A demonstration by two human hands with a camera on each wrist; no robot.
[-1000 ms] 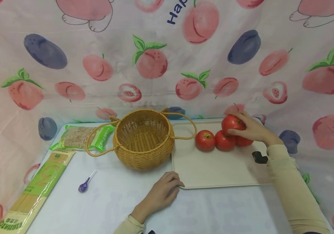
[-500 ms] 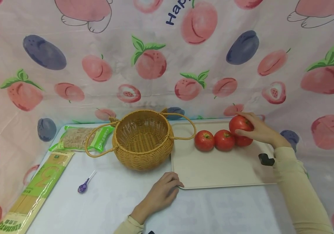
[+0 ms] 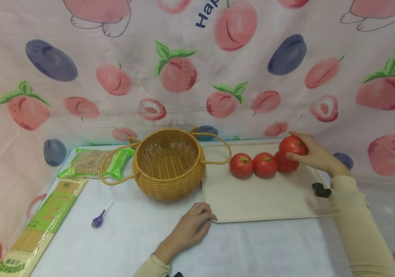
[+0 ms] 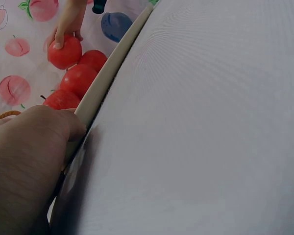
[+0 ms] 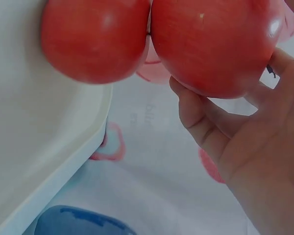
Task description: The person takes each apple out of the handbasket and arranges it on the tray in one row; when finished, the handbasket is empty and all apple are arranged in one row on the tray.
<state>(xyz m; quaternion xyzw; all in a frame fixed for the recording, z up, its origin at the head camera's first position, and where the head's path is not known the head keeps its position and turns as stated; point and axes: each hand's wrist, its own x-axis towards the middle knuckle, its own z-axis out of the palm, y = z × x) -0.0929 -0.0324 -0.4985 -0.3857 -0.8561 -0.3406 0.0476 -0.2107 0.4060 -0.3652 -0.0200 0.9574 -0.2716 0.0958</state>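
Observation:
My right hand (image 3: 316, 154) holds a red apple (image 3: 291, 146) with thumb and fingers spread around it. This apple sits raised above the right end of a row of three more apples, just over the rightmost apple (image 3: 286, 162), and partly hides it. In the right wrist view the held apple (image 5: 215, 44) meets another apple (image 5: 95, 39) at its side. The row lies on a cream tray (image 3: 252, 198), with a middle apple (image 3: 265, 164) and a left apple (image 3: 241, 165). At the tray's near left corner, my left hand (image 3: 192, 227) grips the rim with bent fingers.
Left of the tray stands a wicker basket (image 3: 169, 188) with two looped handles; its inside shows bare weave. Further left lie a green-edged food packet (image 3: 93, 163), a long pack of noodles (image 3: 45, 219) and a purple lollipop (image 3: 97, 221). A fruit-print cloth hangs behind the table.
My right hand has moved the held apple rightwards, from above the middle of the group to above the rightmost apple. The left hand, tray and basket stay put.

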